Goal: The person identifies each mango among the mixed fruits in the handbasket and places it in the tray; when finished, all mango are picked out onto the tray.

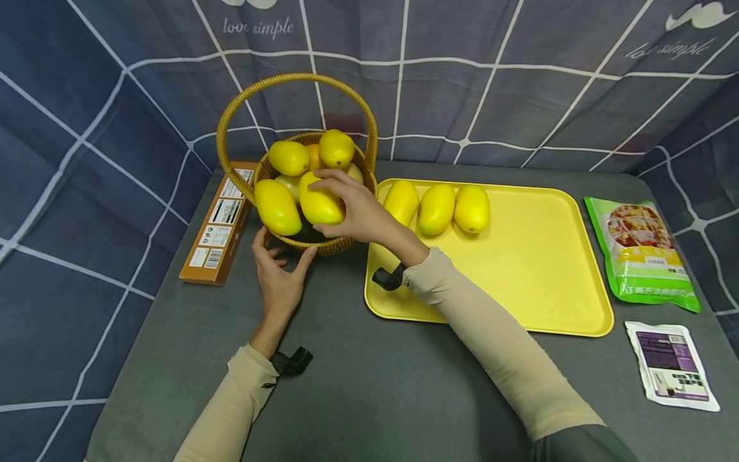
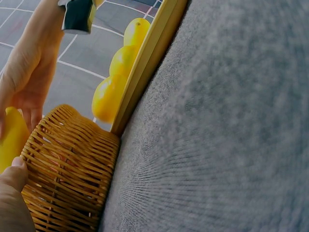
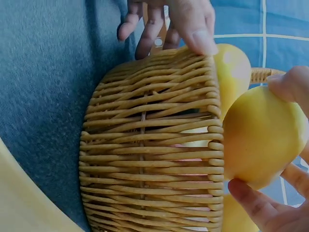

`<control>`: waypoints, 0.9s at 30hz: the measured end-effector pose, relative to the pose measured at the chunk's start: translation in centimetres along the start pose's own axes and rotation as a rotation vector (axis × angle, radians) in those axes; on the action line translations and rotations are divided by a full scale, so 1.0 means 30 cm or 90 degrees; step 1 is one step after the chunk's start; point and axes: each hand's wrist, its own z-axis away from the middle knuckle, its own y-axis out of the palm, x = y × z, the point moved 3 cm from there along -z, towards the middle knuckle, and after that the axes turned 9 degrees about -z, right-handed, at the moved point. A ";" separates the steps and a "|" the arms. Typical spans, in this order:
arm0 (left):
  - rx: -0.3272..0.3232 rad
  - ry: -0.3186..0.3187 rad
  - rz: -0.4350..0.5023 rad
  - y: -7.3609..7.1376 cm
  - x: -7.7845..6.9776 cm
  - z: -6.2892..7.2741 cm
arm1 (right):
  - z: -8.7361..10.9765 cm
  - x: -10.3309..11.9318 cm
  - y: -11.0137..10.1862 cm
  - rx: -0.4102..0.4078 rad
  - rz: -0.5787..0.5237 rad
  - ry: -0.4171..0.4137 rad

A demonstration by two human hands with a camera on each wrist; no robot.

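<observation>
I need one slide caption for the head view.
Left grip touching the wicker basket, right grip holding a mango; three mangoes rest on the yellow tray.

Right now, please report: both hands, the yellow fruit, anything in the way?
Right hand holds yellow fruit at basket mouth. Left hand touches rim. Other fruits crowd basket.

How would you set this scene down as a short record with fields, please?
Right hand: holds a yellow fruit at the mouth of the wicker basket
Left hand: touches the wicker basket, thumb at its rim
Basket contents: more fruit, mostly yellow; exact count hidden
Basket handle: upright
Yellow tray: three yellow fruits in a row near its far left corner
Left of basket, head view: brown box
Right of tray, head view: green bag, purple-and-white pouch
</observation>
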 end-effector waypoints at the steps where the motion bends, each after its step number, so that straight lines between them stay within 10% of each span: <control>1: -0.001 0.001 0.000 -0.001 0.001 -0.001 | 0.006 0.003 -0.003 -0.006 -0.005 -0.004; 27: -0.013 0.008 0.000 -0.006 -0.002 0.002 | 0.288 0.040 -0.097 -0.119 -0.035 -0.011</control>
